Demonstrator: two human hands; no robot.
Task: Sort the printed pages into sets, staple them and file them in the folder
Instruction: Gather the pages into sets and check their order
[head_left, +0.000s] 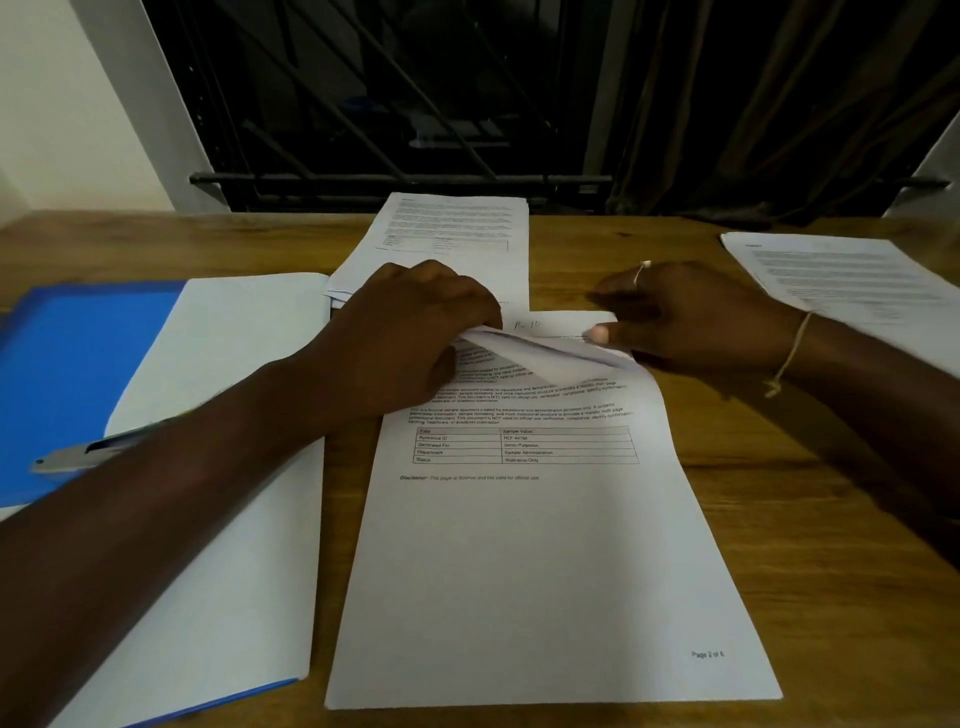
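Observation:
A set of printed pages (545, 545) lies in front of me on the wooden table, its top sheet marked "Page 2 of 4". My left hand (415, 322) pinches the top edge of the upper sheets and curls it up and back. My right hand (691, 317) rests at the top right corner, thumb pressing the folded edge. A blue folder (67, 364) lies open on the left with blank white pages (228, 441) on it. A silver stapler (88, 452) lies on the folder, partly hidden by my left forearm.
Another stack of printed pages (447, 234) lies at the far middle of the table (831, 519). A further printed sheet (852, 280) lies at the far right. Behind the table are a dark barred window and a curtain.

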